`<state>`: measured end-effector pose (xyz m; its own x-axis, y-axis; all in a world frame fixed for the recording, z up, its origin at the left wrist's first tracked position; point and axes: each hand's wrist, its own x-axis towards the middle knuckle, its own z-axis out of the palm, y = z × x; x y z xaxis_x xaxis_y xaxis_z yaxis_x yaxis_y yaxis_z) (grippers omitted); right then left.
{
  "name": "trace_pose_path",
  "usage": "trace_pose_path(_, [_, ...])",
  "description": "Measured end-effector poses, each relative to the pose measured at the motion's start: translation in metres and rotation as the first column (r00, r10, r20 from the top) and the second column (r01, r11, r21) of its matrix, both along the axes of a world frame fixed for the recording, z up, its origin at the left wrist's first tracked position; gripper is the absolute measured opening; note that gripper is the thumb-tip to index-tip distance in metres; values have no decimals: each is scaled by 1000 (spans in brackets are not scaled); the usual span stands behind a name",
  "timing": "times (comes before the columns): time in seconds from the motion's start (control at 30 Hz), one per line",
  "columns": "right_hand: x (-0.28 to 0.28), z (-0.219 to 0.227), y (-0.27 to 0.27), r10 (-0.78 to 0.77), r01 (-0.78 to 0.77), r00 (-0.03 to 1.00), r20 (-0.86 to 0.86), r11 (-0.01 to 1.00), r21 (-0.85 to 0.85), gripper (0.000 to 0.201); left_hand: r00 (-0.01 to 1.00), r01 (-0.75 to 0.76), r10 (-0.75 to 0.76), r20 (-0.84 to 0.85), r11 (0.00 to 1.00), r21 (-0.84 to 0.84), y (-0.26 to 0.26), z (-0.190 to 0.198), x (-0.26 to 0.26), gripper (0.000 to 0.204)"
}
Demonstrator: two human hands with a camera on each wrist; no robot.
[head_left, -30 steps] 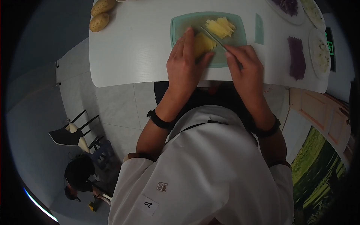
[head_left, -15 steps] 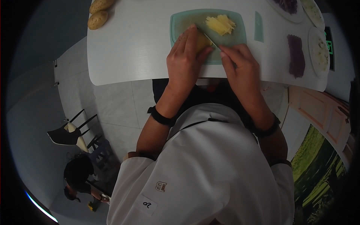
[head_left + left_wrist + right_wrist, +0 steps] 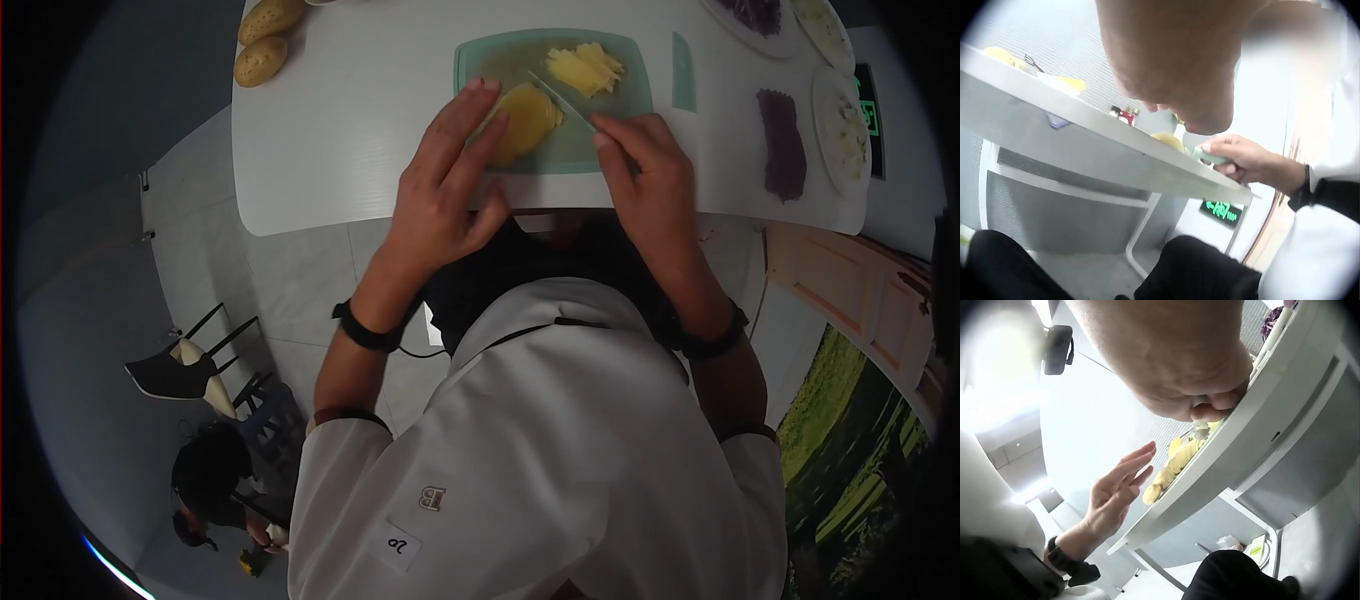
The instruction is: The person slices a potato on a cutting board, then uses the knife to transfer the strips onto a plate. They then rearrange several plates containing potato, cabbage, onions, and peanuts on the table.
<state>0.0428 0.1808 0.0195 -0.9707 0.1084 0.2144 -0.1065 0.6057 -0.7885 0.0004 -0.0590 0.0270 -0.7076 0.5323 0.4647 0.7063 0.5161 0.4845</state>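
A pale green cutting board (image 3: 482, 58) lies on the white table (image 3: 340, 130). A fanned stack of yellow potato slices (image 3: 527, 118) rests on it, with a heap of cut strips (image 3: 586, 68) behind. My left hand (image 3: 455, 165) is open with straight fingers, its fingertips at the left edge of the slices; in the right wrist view the left hand (image 3: 1116, 487) hovers beside the slices (image 3: 1175, 461). My right hand (image 3: 642, 165) grips a knife by its handle, and the blade (image 3: 560, 100) lies slanted across the board just right of the slices.
Two whole potatoes (image 3: 265, 40) sit at the table's far left corner. A green scraper (image 3: 682, 70), purple strips (image 3: 780, 145) and plates of shredded food (image 3: 840, 125) lie to the right. A chair (image 3: 180, 365) and a crouching person (image 3: 210, 465) are on the floor, lower left.
My left hand has let go of the potato, opened and drawn back to the left, uncovering the fanned slices. The right hand and knife have barely moved.
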Motion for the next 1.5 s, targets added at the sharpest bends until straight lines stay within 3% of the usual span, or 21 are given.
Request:
trace_pose_path(0.03, [0,-1,0,-7,7,1000,0,1000,-1,20,993,100,-108,-54,986,-133,-12,3,-2,60])
trace_pose_path(0.07, [0,-1,0,-1,1,1000,-14,1000,7,20,992,108,-117,-55,985,-134,-21,4,-6,60])
trace_pose_path(0.13, [0,-3,-1,-1,1,1000,-31,1000,15,20,942,263,-319,-105,895,-360,-34,5,-13,52])
trace_pose_path(0.43, [2,-4,-5,-24,27,999,-45,997,77,20,842,426,-522,-138,799,-424,-13,11,-54,48])
trace_pose_path(0.93, [2,-4,-8,3,4,999,-53,991,136,20,848,471,-522,-91,821,-322,-12,-2,-63,51])
trace_pose_path(1.5, [0,-2,-6,3,1,999,-49,997,83,23,837,477,-544,-60,779,-407,-7,-8,-67,60])
